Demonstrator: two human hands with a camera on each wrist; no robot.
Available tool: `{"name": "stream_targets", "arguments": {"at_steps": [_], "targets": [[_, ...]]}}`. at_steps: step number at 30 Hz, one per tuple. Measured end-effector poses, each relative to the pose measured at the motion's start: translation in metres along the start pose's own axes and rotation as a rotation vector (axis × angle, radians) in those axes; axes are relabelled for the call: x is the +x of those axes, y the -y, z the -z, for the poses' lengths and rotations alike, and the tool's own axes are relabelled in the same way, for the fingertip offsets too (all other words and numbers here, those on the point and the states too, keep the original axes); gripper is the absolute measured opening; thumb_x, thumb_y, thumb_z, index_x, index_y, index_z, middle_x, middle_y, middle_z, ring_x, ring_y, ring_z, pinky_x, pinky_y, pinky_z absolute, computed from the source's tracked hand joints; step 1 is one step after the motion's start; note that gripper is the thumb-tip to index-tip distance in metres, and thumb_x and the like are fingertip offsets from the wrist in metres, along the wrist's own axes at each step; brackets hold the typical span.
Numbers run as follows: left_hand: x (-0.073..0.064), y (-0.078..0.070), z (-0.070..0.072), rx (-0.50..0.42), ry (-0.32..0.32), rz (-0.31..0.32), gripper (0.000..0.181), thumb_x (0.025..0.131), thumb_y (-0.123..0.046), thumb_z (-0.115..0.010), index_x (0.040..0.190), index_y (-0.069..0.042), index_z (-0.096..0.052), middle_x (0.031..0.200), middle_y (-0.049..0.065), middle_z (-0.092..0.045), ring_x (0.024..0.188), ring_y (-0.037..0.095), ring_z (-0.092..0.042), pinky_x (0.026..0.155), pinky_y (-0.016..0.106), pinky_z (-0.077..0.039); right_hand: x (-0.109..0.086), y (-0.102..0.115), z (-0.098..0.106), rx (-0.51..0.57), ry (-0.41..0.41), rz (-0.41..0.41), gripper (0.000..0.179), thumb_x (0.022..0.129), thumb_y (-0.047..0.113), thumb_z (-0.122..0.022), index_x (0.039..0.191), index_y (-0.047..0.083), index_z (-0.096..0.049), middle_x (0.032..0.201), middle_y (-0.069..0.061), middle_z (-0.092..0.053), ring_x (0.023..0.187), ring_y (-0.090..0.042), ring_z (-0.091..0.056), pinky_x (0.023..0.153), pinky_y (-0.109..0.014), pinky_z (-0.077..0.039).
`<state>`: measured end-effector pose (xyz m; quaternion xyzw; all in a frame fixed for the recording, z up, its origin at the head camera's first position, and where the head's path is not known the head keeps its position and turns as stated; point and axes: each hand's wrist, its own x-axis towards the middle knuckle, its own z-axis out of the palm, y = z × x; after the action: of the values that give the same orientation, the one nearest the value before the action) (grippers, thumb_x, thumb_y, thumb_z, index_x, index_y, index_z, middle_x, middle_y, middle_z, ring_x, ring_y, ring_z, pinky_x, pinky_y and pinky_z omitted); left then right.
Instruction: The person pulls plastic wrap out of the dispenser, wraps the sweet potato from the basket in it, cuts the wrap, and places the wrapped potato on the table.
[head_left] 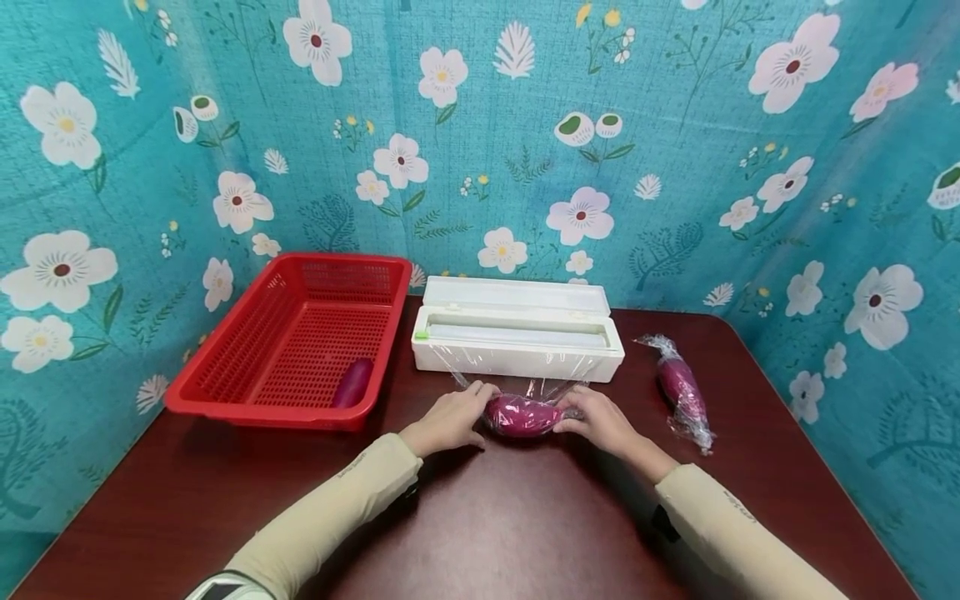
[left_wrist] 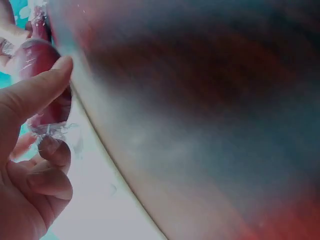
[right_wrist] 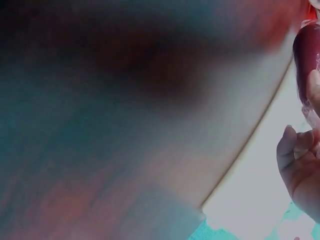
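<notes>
Crosswise, the purple vegetable [head_left: 522, 417] lies between my left hand [head_left: 452, 418] and my right hand [head_left: 598, 419] – neither clearly nearer – its long axis running side to side, just this side of the white box [head_left: 480, 362] on the counter [head_left: 487, 517]. Both hands grip its ends through clear film [head_left: 534, 388]; the right wrist view cuts my right hand off.

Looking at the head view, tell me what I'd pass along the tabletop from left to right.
Red basket, left hand, film-covered purple item, right hand, second wrapped purple item.
</notes>
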<state>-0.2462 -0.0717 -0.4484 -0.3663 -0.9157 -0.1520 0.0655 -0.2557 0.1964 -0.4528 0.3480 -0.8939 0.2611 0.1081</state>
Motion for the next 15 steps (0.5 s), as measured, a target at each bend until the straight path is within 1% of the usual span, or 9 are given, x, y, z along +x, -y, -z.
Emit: {"name": "stream_targets", "arguments": {"at_steps": [3, 6, 9, 11, 14, 15], "targets": [[0.003, 0.002, 0.001, -0.031, -0.035, 0.020, 0.072, 0.060, -0.027, -0.082, 0.117, -0.007, -0.043, 0.107, 0.005, -0.054, 0.083, 0.020, -0.060, 0.066, 0.032, -0.048, 0.003, -0.003, 0.005, 0.048, 0.004, -0.022, 0.014, 0.070, 0.020, -0.074, 0.078, 0.012, -0.067, 0.077, 0.006, -0.056, 0.069, -0.009, -0.051, 0.061, -0.028, -0.043], [0.006, 0.006, 0.002, -0.044, -0.097, 0.026, 0.056, 0.067, -0.026, -0.078, 0.111, -0.009, -0.047, 0.102, 0.003, -0.058, 0.085, 0.016, -0.060, 0.066, 0.032, -0.048, 0.007, -0.006, 0.008, 0.088, 0.009, -0.040, 0.008, 0.073, 0.017, -0.072, 0.077, 0.010, -0.068, 0.075, 0.006, -0.055, 0.068, -0.010, -0.049, 0.060, -0.027, -0.042], [0.010, 0.009, 0.004, -0.028, -0.160, 0.020, 0.040, 0.073, -0.026, -0.072, 0.105, -0.010, -0.054, 0.095, 0.001, -0.061, 0.083, 0.015, -0.059, 0.064, 0.031, -0.047, 0.010, -0.010, 0.008, 0.117, 0.012, -0.044, 0.009, 0.075, 0.014, -0.070, 0.078, 0.006, -0.070, 0.076, 0.004, -0.054, 0.070, -0.011, -0.049, 0.061, -0.028, -0.041], [0.012, 0.010, 0.004, -0.012, -0.185, 0.013, 0.035, 0.074, -0.028, -0.069, 0.103, -0.010, -0.058, 0.093, 0.001, -0.060, 0.079, 0.015, -0.059, 0.063, 0.031, -0.047, 0.012, -0.013, 0.006, 0.135, -0.008, -0.041, 0.012, 0.075, 0.011, -0.070, 0.082, 0.002, -0.071, 0.078, 0.000, -0.057, 0.072, -0.014, -0.051, 0.063, -0.029, -0.043], [0.014, 0.010, 0.004, 0.013, -0.193, 0.003, 0.034, 0.075, -0.029, -0.068, 0.101, -0.008, -0.061, 0.091, 0.002, -0.060, 0.076, 0.015, -0.059, 0.062, 0.030, -0.047, 0.014, -0.014, 0.004, 0.230, -0.028, -0.064, 0.022, 0.076, 0.005, -0.069, 0.095, -0.007, -0.066, 0.085, -0.011, -0.063, 0.073, -0.016, -0.058, 0.061, -0.028, -0.047], [0.015, 0.010, 0.004, 0.015, -0.194, 0.000, 0.033, 0.076, -0.029, -0.067, 0.101, -0.008, -0.062, 0.092, 0.002, -0.061, 0.077, 0.015, -0.059, 0.063, 0.030, -0.047, 0.015, -0.010, 0.006, 0.264, -0.033, -0.069, 0.025, 0.076, 0.002, -0.068, 0.099, -0.009, -0.064, 0.087, -0.016, -0.064, 0.074, -0.020, -0.060, 0.061, -0.029, -0.049]]}}
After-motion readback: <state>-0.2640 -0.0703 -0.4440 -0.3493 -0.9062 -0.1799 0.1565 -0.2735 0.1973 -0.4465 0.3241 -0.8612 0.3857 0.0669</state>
